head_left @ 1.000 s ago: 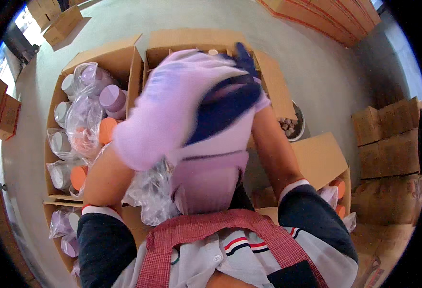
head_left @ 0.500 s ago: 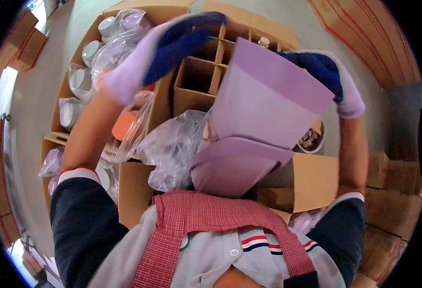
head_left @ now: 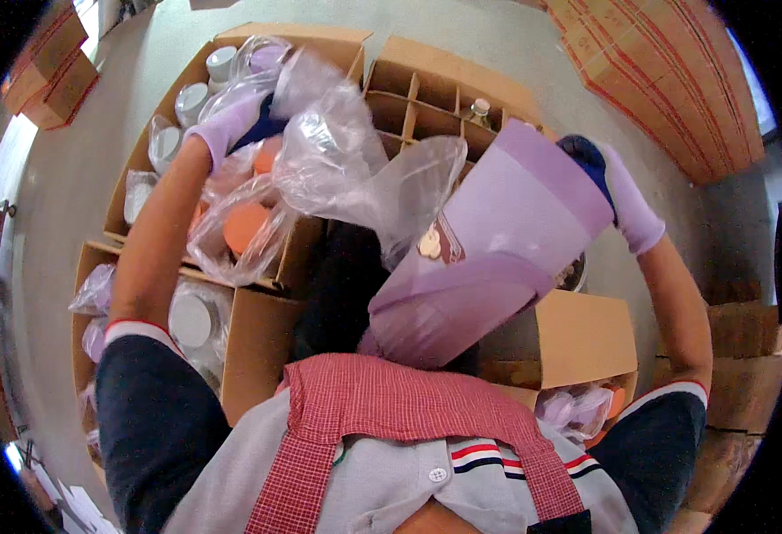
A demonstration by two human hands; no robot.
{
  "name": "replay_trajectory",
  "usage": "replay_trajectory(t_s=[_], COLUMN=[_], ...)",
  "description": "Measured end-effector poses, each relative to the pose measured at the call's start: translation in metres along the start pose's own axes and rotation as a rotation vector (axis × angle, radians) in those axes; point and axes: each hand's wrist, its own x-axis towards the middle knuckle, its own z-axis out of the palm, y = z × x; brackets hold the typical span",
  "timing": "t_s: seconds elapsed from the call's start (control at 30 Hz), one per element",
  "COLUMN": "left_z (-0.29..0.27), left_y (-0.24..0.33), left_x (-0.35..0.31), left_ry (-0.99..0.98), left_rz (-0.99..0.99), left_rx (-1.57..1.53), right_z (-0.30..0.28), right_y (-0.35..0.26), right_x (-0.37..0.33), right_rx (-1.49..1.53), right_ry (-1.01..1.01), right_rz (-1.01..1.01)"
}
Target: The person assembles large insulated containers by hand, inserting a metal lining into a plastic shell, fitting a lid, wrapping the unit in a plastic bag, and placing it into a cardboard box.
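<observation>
This is looking like a packing area in a warehouse or workshop. Large brown cardboard cartons with red stripes [head_left: 662,84] are standing at the upper right, and darker brown cardboard cartons [head_left: 733,392] are sitting stacked at the lower right. A smooth grey floor [head_left: 444,25] is showing around them. Open brown cardboard boxes [head_left: 460,64] are crowding the middle, one holding a cardboard divider grid [head_left: 411,96], another holding round white-lidded and orange-lidded containers [head_left: 247,229] in clear plastic bags [head_left: 208,249].

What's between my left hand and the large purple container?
Clear crumpled plastic fills most of that stretch between the left hand and the large purple container, as the head view shows.
</observation>
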Motion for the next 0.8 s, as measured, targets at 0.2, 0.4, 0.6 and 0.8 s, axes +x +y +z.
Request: replay_trajectory(t_s=[0.2, 0.4, 0.6, 0.8], left_z=[0.041, 0.255, 0.149, 0.111], left_y=[0.125, 0.04, 0.11, 0.12], left_x=[0.044, 0.07, 0.164, 0.198], left_ry=[0.063, -0.725, -0.406, -0.431], left_rz=[0.209, 0.361, 0.02, 0.194], left_rx=[-0.378, 0.388, -1.038, -0.934], right_z=[0.003, 0.01, -0.053, 0.006], right_y=[-0.007, -0.02, 0.056, 0.074], right_x=[-0.032, -0.017, 0.038, 0.213], right_rx=[-0.159, -0.151, 0.141, -0.107], right_ry=[0.066, 0.048, 0.588, 0.432], right_rz=[0.028, -0.023, -0.198, -0.319])
